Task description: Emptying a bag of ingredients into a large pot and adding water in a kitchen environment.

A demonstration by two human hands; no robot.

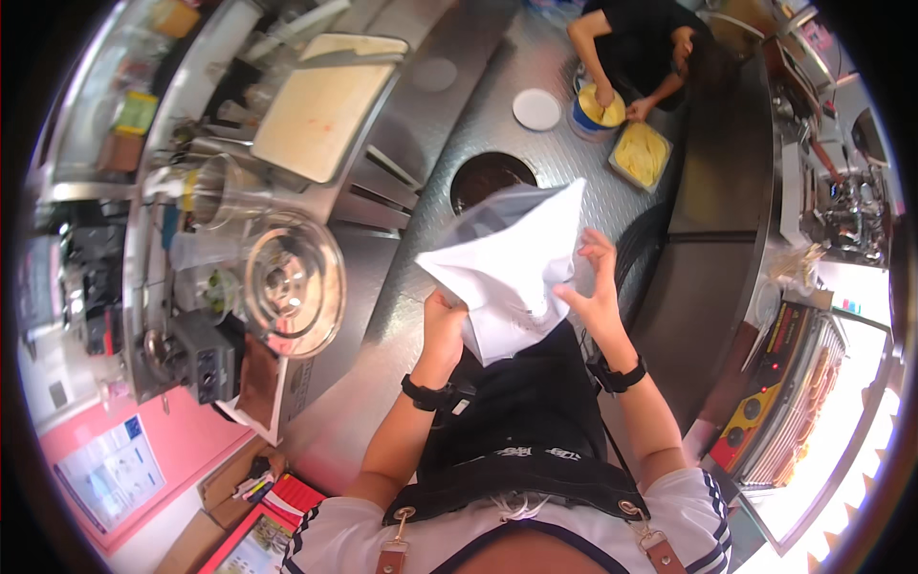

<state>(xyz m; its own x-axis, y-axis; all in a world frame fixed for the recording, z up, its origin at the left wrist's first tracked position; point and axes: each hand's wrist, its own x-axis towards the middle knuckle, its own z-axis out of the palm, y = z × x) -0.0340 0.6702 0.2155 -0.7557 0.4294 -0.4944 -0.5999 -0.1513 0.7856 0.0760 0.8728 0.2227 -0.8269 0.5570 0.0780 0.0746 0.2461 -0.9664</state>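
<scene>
A white bag (pixel 513 265) with a silvery-grey inside is held up in front of my black apron (pixel 516 423). Its wide mouth faces away from me, and small print shows near its lower right side. My left hand (pixel 443 326) pinches the bag's left lower edge between thumb and fingers. On the other side, my right hand (pixel 599 287) is beside the bag with thumb and fingers spread. The right thumb tip is at the bag's edge; I cannot tell if it touches.
Ahead, a co-worker (pixel 638 50) reaches into a blue tub (pixel 587 120) beside a tray of yellow food (pixel 640 158). A round opening (pixel 470 183) lies past the bag. Cutting boards (pixel 323 115) and a steel lid (pixel 294 283) are left; a roller grill (pixel 796 402) is right.
</scene>
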